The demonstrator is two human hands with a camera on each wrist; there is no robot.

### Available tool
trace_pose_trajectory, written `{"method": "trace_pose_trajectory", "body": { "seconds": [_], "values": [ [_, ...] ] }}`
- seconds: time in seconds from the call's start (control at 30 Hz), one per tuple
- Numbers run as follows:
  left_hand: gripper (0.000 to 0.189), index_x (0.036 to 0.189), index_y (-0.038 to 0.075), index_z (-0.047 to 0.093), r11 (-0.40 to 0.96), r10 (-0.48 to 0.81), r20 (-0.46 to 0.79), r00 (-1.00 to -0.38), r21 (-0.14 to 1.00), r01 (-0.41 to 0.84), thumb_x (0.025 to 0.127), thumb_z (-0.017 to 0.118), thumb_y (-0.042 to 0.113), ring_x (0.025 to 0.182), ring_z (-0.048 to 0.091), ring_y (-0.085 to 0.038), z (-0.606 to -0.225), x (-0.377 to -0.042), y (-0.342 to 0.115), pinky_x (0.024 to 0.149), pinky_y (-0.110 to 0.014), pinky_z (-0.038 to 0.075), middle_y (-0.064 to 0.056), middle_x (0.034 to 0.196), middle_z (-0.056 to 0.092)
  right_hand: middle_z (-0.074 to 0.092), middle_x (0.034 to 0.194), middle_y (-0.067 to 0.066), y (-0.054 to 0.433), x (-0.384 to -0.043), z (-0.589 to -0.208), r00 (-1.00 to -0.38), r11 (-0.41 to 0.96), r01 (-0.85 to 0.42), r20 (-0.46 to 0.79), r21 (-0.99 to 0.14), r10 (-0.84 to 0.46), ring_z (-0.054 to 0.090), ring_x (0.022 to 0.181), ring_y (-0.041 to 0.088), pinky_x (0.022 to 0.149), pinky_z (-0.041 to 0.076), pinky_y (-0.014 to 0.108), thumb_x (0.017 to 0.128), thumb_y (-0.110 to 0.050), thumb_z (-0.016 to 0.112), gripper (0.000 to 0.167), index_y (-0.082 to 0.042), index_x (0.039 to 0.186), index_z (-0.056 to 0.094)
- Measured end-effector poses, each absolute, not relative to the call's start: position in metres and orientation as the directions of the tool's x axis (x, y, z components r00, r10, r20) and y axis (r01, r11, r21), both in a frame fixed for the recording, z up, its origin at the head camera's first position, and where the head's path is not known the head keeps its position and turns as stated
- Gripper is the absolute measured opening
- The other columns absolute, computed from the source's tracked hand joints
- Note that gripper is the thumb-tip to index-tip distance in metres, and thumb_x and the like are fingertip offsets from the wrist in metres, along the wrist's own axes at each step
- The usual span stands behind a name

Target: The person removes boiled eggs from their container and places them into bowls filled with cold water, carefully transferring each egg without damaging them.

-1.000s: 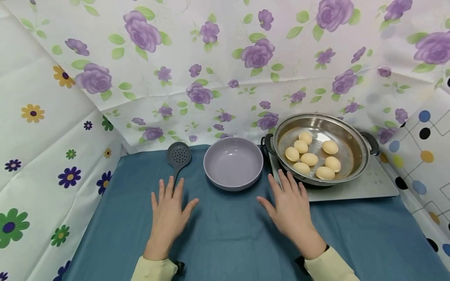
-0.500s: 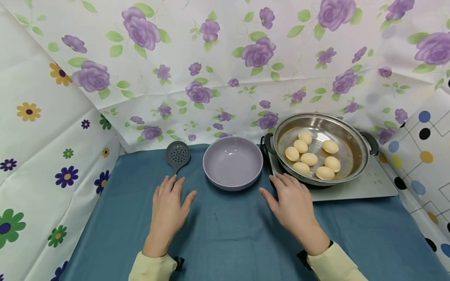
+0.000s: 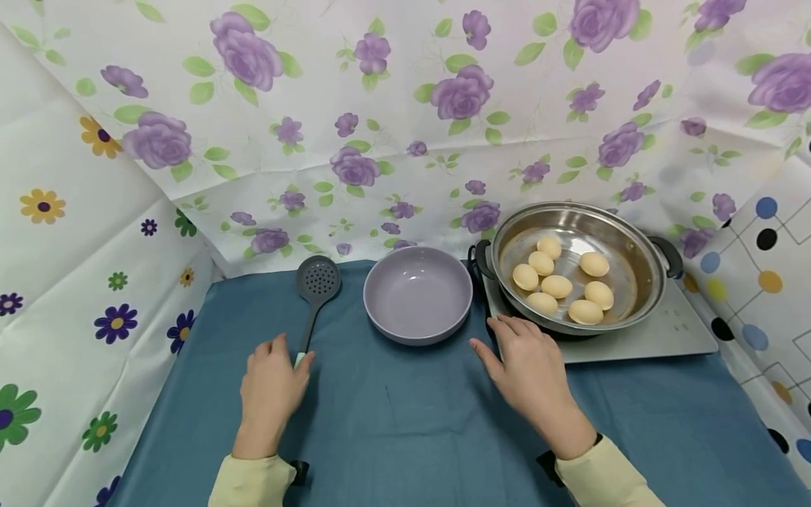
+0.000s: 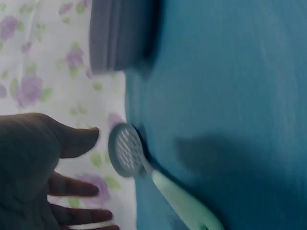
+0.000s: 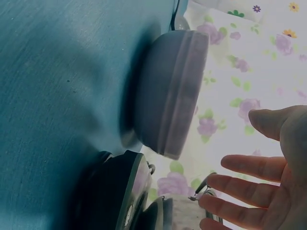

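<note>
Skimmer (image 3: 319,279) lies on the blue cloth (image 3: 405,436), at 9 o'clock from the lilac bowl (image 3: 415,296) (bowl as dial centre, 12 toward the flowered curtain (image 3: 405,77)). Perforated head at its 12 end; pale green handle (image 4: 184,201) runs between 6 and 7.

Grip: left hand (image 3: 271,394) at 8 o'clock, near the handle; left wrist view gives thumb and fingers apart, nothing between them. Right hand (image 3: 535,384) at 4 o'clock, digits likewise apart, holding nothing.

Progress (judged): early; a reach for the skimmer, grasp not yet made, lift left to do. Eight eggs (image 3: 557,286) counted, all inside the steel pot (image 3: 648,282) at 3 o'clock; none in the bowl.

Edges: skimmer head close to the curtain; contact cannot be told. Pot's left handle (image 3: 484,259), between 2 and 3, leaves only a narrow gap to the bowl rim. Pot stands on the cooktop (image 3: 665,343). Widest room: cloth from 5 to 7. Bare strip also between skimmer and bowl.
</note>
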State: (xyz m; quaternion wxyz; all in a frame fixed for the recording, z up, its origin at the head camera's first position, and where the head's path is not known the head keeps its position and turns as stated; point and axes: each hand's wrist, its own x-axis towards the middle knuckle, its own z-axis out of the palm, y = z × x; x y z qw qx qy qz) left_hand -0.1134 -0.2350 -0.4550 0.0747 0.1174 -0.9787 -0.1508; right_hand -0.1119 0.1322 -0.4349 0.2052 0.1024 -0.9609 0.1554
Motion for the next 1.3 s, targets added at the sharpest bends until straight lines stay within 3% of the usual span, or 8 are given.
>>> {"method": "trace_pose_trajectory", "body": {
  "seconds": [0.2, 0.43, 0.87, 1.3],
  "values": [
    [0.069, 0.134, -0.008, 0.037, 0.897, -0.328, -0.076, -0.941, 0.288, -0.336, 0.09, 0.057, 0.042, 0.102, 0.047, -0.05, -0.47, -0.114, -0.257, 0.07, -0.058, 0.041, -0.036, 0.118, 0.043, 0.064, 0.118, 0.012, 0.136, -0.112, -0.437, -0.9, 0.929, -0.26, 0.416, -0.263, -0.134, 0.058, 0.11, 0.031, 0.089, 0.046, 0.048, 0.086, -0.051, 0.06, 0.051, -0.009, 0.115, 0.065],
    [0.071, 0.121, -0.006, 0.047, 0.902, -0.309, -0.186, -0.933, 0.254, -0.35, 0.087, 0.055, 0.056, 0.073, 0.054, -0.035, -0.483, -0.119, -0.263, 0.053, -0.043, 0.041, -0.028, 0.098, 0.05, 0.064, 0.118, 0.012, 0.138, -0.112, -0.437, -0.917, 0.92, -0.244, 0.382, -0.305, -0.116, 0.058, 0.112, 0.031, 0.089, 0.047, 0.049, 0.086, -0.051, 0.06, 0.052, -0.009, 0.116, 0.065],
    [0.041, 0.098, 0.002, 0.052, 0.915, -0.28, -0.169, -0.945, 0.251, -0.316, 0.086, 0.066, 0.039, 0.058, 0.05, -0.024, -0.486, -0.119, -0.256, 0.048, -0.036, 0.037, -0.015, 0.076, 0.051, 0.066, 0.113, 0.01, 0.147, -0.113, -0.439, -0.937, 0.904, -0.211, 0.34, -0.373, -0.078, 0.061, 0.102, 0.029, 0.082, 0.049, 0.048, 0.086, -0.05, 0.06, 0.048, -0.01, 0.113, 0.066],
    [0.025, 0.086, 0.002, 0.05, 0.884, -0.275, -0.201, -0.94, 0.332, -0.33, 0.092, 0.056, 0.026, 0.053, 0.048, -0.024, -0.487, -0.121, -0.25, 0.046, -0.035, 0.036, -0.014, 0.066, 0.049, 0.068, 0.097, 0.006, 0.156, -0.11, -0.434, -0.93, 0.902, -0.218, 0.361, -0.374, -0.075, 0.065, 0.085, 0.023, 0.07, 0.051, 0.043, 0.087, -0.045, 0.063, 0.04, -0.011, 0.108, 0.067]
  ]
}}
